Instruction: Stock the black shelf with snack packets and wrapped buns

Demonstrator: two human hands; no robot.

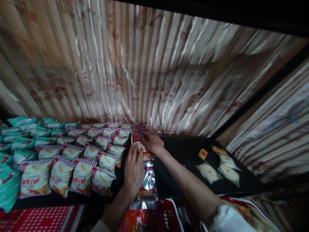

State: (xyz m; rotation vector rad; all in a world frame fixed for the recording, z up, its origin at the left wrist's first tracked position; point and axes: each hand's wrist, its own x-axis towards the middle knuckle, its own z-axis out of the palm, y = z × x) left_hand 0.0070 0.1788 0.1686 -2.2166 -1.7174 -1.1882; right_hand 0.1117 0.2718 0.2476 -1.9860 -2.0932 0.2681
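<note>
The dark red packet [138,130] lies towards the back of the black shelf [176,158], its long axis running front to back, just beyond the left hand [134,167], whose straight fingers rest on its near part, unclosed. The right hand [153,143] bends its fingers at the right edge; whether they grip, I cannot tell. White bags [103,180] stand left.

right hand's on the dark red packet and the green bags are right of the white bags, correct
No: the head view shows the green bags left of the white bags. The right hand is on the dark red packet.
</note>
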